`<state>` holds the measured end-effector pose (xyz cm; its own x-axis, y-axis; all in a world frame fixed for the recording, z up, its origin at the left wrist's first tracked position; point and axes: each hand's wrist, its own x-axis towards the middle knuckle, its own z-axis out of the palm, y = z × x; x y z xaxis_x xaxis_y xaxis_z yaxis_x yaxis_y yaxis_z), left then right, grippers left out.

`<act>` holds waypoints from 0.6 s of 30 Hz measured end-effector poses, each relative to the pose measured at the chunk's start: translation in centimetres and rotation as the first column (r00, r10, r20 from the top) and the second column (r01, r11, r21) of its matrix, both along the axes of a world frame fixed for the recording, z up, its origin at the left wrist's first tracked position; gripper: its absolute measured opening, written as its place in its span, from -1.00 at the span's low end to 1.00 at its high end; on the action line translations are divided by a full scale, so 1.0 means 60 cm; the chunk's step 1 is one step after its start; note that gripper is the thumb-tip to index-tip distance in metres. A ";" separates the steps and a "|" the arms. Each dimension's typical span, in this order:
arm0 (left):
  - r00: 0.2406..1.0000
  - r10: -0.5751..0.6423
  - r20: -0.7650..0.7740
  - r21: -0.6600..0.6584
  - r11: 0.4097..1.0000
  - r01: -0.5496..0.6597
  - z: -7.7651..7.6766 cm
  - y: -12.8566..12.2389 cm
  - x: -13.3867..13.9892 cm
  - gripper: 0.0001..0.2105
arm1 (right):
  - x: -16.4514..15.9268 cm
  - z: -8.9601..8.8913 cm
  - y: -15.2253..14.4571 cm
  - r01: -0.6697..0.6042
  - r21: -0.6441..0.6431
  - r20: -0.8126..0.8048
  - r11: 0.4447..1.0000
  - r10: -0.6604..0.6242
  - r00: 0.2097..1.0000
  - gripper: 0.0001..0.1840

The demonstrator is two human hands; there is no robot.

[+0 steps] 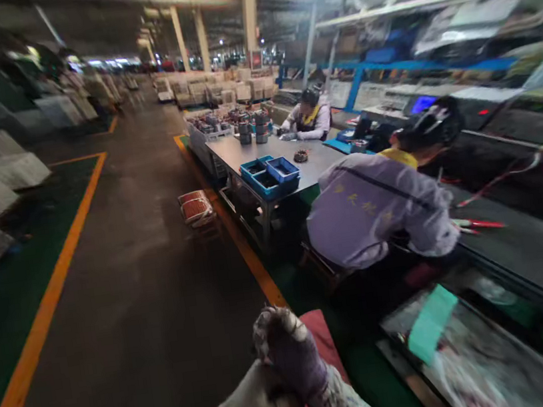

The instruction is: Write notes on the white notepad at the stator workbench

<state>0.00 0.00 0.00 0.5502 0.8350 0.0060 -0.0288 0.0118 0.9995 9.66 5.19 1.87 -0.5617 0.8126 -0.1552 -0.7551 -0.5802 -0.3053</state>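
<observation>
Both my hands meet low in the middle of the head view, in front of my body. My left hand, in a pale knitted glove with a red cuff edge, presses against the other hand near its wrist, its fingers closed on the glove there. My right hand points upward in a worn, dirty glove with a purple lower part. Its fingers look curled, and whether anything is inside them is hidden. A reddish cloth lies behind and under my hands.
A co-worker in a lilac jacket bends over the dark workbench at right; another person sits farther off. Blue bins stand on a metal table. A padded stool stands beside the orange line.
</observation>
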 end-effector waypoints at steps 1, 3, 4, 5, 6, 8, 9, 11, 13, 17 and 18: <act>1.000 -0.005 -0.022 -0.044 0.999 0.004 -0.003 0.022 -0.004 -0.82 | -0.007 -0.007 0.018 0.039 0.093 0.064 0.995 -0.045 0.997 -0.67; 0.997 0.025 -0.075 -0.134 0.990 -0.035 -0.014 0.068 -0.017 -0.90 | -0.020 -0.020 0.058 0.088 0.226 0.159 0.970 -0.125 0.979 -0.61; 0.992 0.058 -0.109 -0.177 0.981 -0.077 -0.022 0.091 -0.028 -0.89 | -0.026 -0.027 0.083 0.103 0.263 0.192 0.959 -0.157 0.969 -0.59; 0.983 0.095 -0.160 -0.221 0.967 -0.130 -0.033 0.115 -0.042 -0.87 | -0.031 -0.033 0.110 0.121 0.288 0.218 0.950 -0.188 0.958 -0.59; 0.965 0.149 -0.214 -0.253 0.946 -0.202 -0.045 0.139 -0.060 -0.84 | -0.036 -0.039 0.141 0.130 0.281 0.236 0.951 -0.200 0.951 -0.59; 0.906 0.311 -0.287 -0.301 0.869 -0.393 -0.065 0.185 -0.103 -0.74 | -0.046 -0.051 0.207 0.132 0.211 0.276 0.969 -0.189 0.942 -0.60; 0.866 0.407 -0.291 -0.331 0.806 -0.491 -0.071 0.208 -0.125 -0.68 | -0.050 -0.057 0.241 0.129 0.176 0.309 0.976 -0.180 0.934 -0.61; 0.761 0.597 -0.254 -0.427 0.637 -0.642 -0.069 0.253 -0.162 -0.57 | -0.058 -0.066 0.305 0.076 0.193 0.418 0.978 -0.152 0.896 -0.57; 0.654 0.725 -0.218 -0.517 0.482 -0.707 -0.051 0.300 -0.185 -0.51 | -0.068 -0.071 0.360 -0.071 0.315 0.557 0.946 -0.124 0.821 -0.49; 0.561 0.804 -0.196 -0.511 0.405 -0.758 -0.010 0.391 -0.196 -0.49 | -0.096 -0.071 0.437 -0.438 0.452 0.755 0.777 -0.072 0.652 -0.34; 0.549 0.809 -0.208 -0.478 0.406 -0.779 -0.007 0.412 -0.197 -0.48 | -0.104 -0.071 0.452 -0.472 0.450 0.771 0.758 -0.063 0.634 -0.33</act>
<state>-11.82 24.74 -0.40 -0.3500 0.7865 -0.5088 -0.3271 0.4063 0.8532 3.44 32.29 -2.40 -0.6449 0.7519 -0.1368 -0.0176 -0.1936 -0.9809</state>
